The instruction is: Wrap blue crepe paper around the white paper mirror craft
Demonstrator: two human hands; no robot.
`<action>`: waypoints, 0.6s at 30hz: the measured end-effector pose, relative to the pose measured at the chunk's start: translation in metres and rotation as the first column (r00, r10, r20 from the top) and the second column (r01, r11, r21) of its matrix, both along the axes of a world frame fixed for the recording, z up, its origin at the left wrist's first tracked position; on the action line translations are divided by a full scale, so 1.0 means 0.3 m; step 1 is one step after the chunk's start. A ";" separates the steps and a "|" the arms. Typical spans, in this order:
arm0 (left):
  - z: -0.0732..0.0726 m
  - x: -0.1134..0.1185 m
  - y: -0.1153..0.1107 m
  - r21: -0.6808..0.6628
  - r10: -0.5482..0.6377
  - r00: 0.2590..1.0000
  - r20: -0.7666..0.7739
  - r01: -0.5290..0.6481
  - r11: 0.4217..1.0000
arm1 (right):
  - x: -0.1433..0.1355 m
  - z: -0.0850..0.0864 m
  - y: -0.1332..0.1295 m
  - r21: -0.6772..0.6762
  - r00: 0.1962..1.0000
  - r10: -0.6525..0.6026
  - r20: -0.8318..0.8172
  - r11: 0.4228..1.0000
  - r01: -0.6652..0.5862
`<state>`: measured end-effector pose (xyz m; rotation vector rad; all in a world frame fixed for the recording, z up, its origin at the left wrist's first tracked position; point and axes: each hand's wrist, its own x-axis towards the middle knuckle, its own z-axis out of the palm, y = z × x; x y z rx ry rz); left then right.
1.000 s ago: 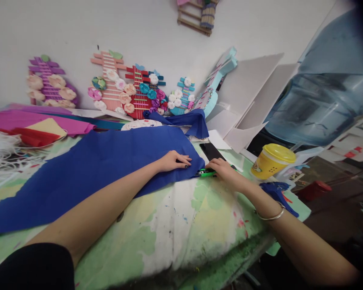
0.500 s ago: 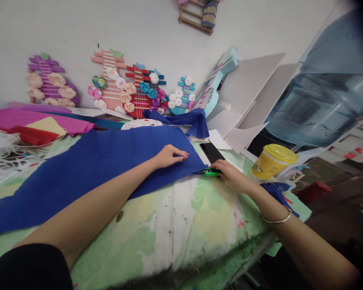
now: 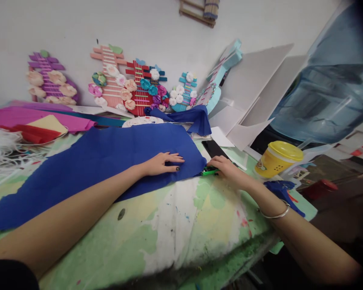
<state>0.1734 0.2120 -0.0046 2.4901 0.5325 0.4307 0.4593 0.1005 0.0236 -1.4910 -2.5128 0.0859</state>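
Observation:
A large deep-blue sheet (image 3: pixel 109 153), crepe paper or cloth by its look, lies across the table. Palm down on it is my left hand (image 3: pixel 161 164), fingers spread and holding nothing. At the sheet's right edge, my right hand (image 3: pixel 226 171) is closed around green-handled scissors (image 3: pixel 210 171). Their blades are mostly hidden at the blue edge. Just behind my right hand lies a flat black phone-like object (image 3: pixel 213 149), partly covered by the fingers.
Flower-decorated lute-shaped crafts (image 3: pixel 109 80) lean on the wall. White boards (image 3: pixel 254 80) stand at the back right, with a yellow-lidded tub (image 3: pixel 278 159) before them. Pink sheets (image 3: pixel 48 119) and white strings (image 3: pixel 6 147) lie left. A blue strip (image 3: pixel 199 119) rests behind the sheet.
My left hand has slid left and flattened, its fingers spreading on the sheet. The scissors' handles have shifted slightly left, and the sheet's right edge looks a little altered. The view has tilted slightly.

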 end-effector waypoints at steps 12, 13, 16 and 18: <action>0.007 -0.005 -0.002 -0.027 -0.005 0.997 0.078 0.007 1.000 | 0.008 -0.005 0.007 0.019 0.999 -0.040 -0.025 0.999 0.040; 0.013 -0.004 -0.012 -0.005 -0.005 0.999 0.053 0.005 1.000 | 0.002 -0.005 0.007 0.020 0.999 -0.032 -0.023 0.999 0.033; 0.026 0.000 -0.043 0.051 -0.033 0.999 -0.030 0.034 0.998 | -0.011 -0.008 0.008 0.034 0.999 -0.015 -0.041 0.999 0.017; 0.030 0.002 -0.061 0.074 -0.057 0.996 -0.070 0.062 0.995 | -0.014 -0.011 0.010 0.036 0.999 -0.003 -0.047 0.999 0.004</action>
